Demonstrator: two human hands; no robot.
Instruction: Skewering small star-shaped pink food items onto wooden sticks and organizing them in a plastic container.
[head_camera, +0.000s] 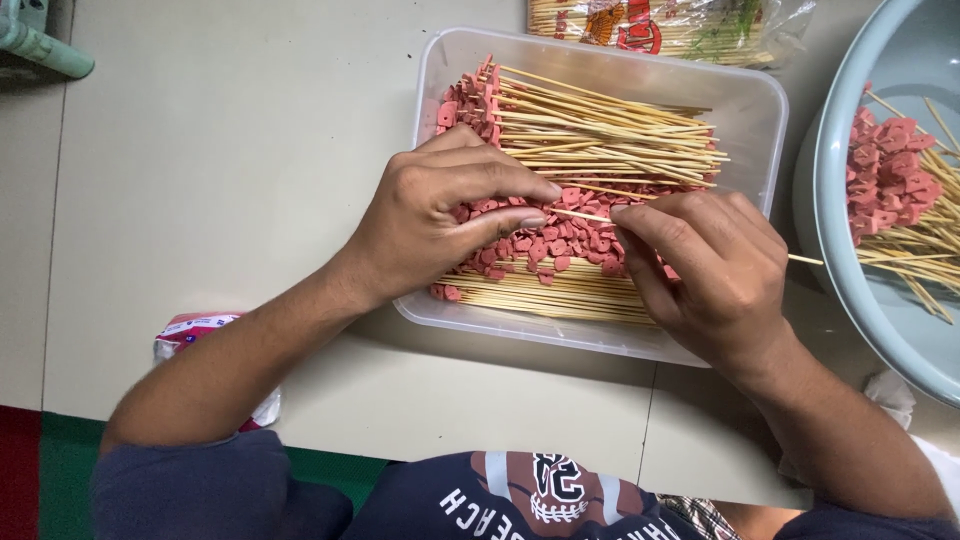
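Note:
My left hand (440, 215) hovers over a clear plastic tub (755, 120), its fingertips pinched on a small pink meat piece at the tip of a bamboo skewer (580, 214). My right hand (705, 275) grips that same skewer further back; its blunt end sticks out to the right of my knuckles. Inside the tub lie several finished skewers (600, 135) with pink pieces on their left ends, a loose heap of pink meat pieces (580, 240) and more skewers along the near wall.
A pale blue basin (835, 190) at the right holds more loaded skewers. A bag of bare bamboo sticks (680, 25) lies beyond the tub. A small pink-and-white packet (195, 330) sits near my left forearm. The table is beige.

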